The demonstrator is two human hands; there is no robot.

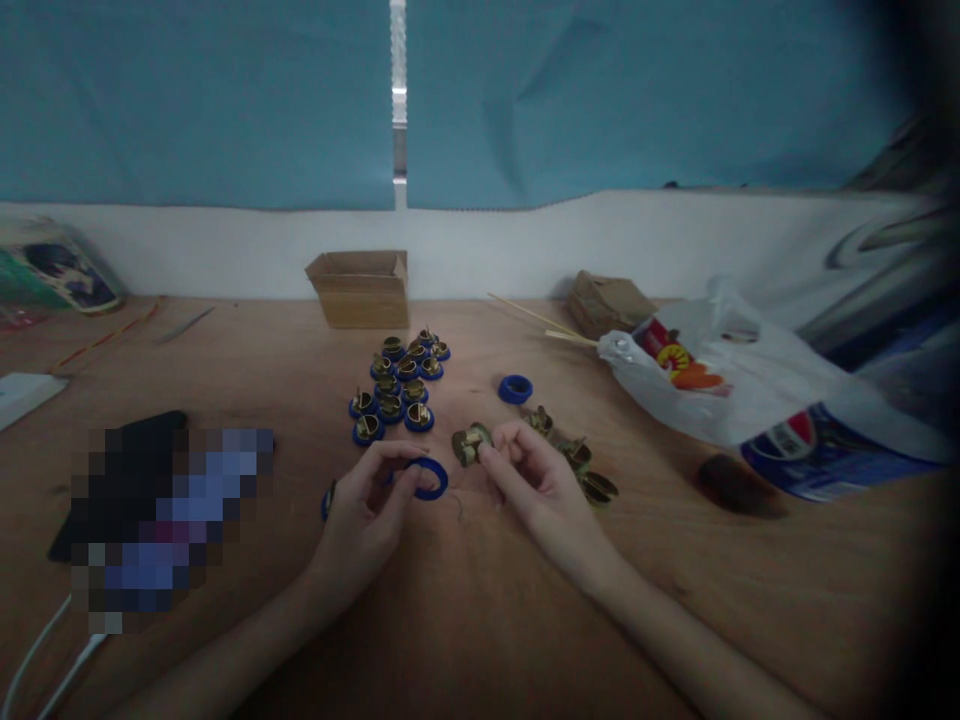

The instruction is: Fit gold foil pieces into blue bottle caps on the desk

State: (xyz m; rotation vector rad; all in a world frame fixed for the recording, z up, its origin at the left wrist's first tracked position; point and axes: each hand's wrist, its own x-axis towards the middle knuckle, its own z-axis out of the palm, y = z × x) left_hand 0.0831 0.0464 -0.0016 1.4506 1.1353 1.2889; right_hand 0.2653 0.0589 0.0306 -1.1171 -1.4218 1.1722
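A thin round blue ring (430,480) is held tilted just beside a small brass-coloured metal fitting (466,446), held up and apart from it.

The wooden tabletop (510,640) bears a cluster of blue-rimmed brass-coloured fittings (390,407) at its middle, in front of an open cardboard box (365,308), with a loose blue ring (516,398) to their right and bare brass-coloured fittings (600,489) nearer. Farther right lie thin sticks (536,315), a crumpled brown packet (611,303) and a translucent plastic bag (649,405) with a Pepsi bottle (832,455). On the left are a flat black object (127,470), partly pixelated, and a white object (26,395) at the view's edge.
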